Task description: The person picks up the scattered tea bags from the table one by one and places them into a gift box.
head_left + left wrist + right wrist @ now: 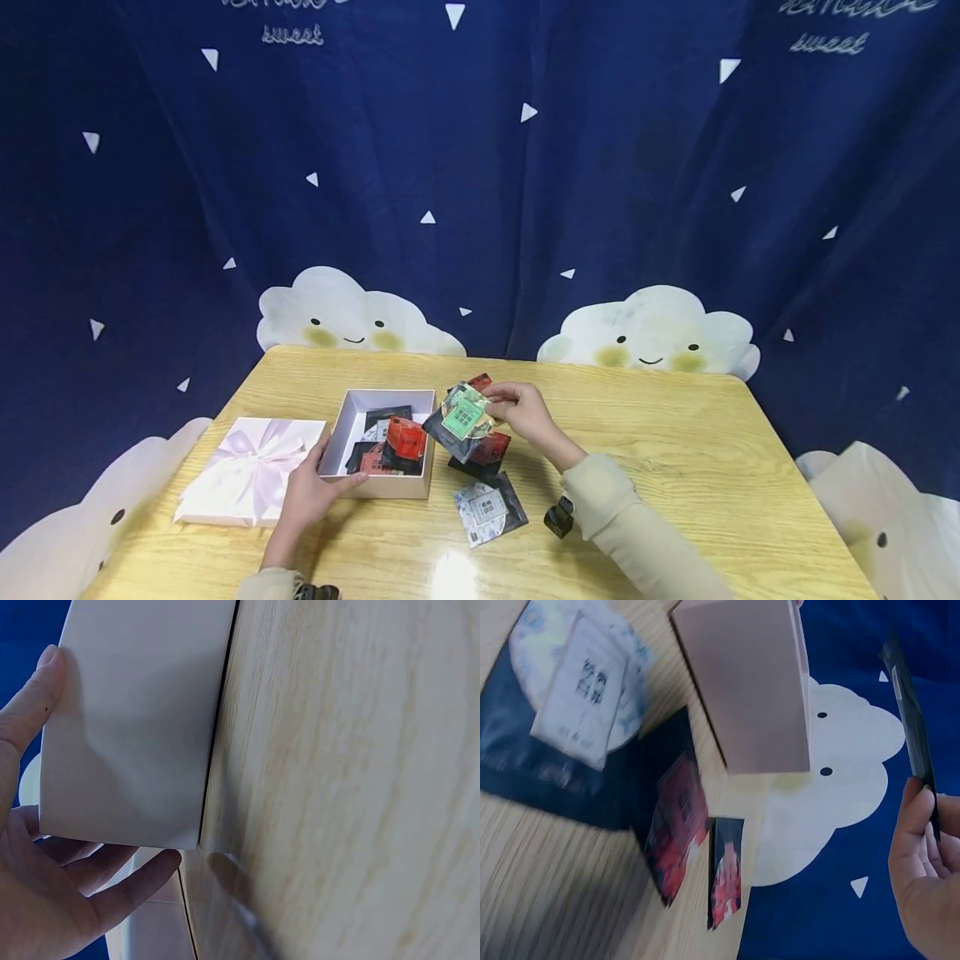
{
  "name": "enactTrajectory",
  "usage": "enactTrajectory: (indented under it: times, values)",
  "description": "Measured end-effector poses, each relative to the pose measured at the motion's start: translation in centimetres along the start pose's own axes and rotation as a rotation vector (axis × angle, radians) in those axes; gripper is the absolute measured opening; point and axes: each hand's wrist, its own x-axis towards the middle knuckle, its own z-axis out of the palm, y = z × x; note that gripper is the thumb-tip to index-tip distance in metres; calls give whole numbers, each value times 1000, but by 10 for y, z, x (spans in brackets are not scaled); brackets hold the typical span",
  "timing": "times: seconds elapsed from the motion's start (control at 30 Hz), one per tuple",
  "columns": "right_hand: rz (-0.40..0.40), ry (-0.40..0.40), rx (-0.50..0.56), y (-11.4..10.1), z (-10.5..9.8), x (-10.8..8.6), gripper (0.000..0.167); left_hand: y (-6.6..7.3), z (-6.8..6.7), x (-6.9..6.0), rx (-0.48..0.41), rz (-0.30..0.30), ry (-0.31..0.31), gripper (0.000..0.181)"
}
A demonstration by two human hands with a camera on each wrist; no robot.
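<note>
My right hand (525,410) pinches the edge of a flat square sachet (463,417) with a green label, lifted beside the box; the right wrist view shows it edge-on. My left hand (309,492) grips the near left corner of a pale open box (388,487), thumb on the front rim and fingers along the left side. Inside the box lie several dark sachets, a red one (406,440) on top. On the table to its right are a white-and-blue patterned sachet (487,510) and a red-and-black sachet (491,450). Another red one (480,382) shows partly behind the lifted sachet.
A white lid (247,475) with a pale ribbon bow lies left of the box. A small black object (558,517) sits by the right sleeve. The wooden table (675,467) ends at a dark blue curtain (637,167) with cloud figures.
</note>
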Motion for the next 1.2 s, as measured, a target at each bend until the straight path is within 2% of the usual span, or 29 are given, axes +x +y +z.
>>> enactTrajectory:
  times: [0.1,0.2,0.3,0.73,0.87,1.1,1.2]
  values:
    - [11,12,19,-1,7,3,22,0,0,0,4,-2,-1,101]
    - [5,20,31,12,15,12,22,-2,0,2,8,3,1,101]
    - [-8,29,29,15,24,16,21,-2,0,2,7,11,5,101]
    - [11,0,20,23,64,24,19,-1,-1,1,11,15,11,98]
    - [22,-16,28,25,75,26,19,-1,-2,0,10,16,8,97]
    - [86,-82,118,25,91,27,24,0,-3,1,1,7,-6,96]
    - [95,-94,101,22,93,24,27,0,-2,1,-3,8,-5,95]
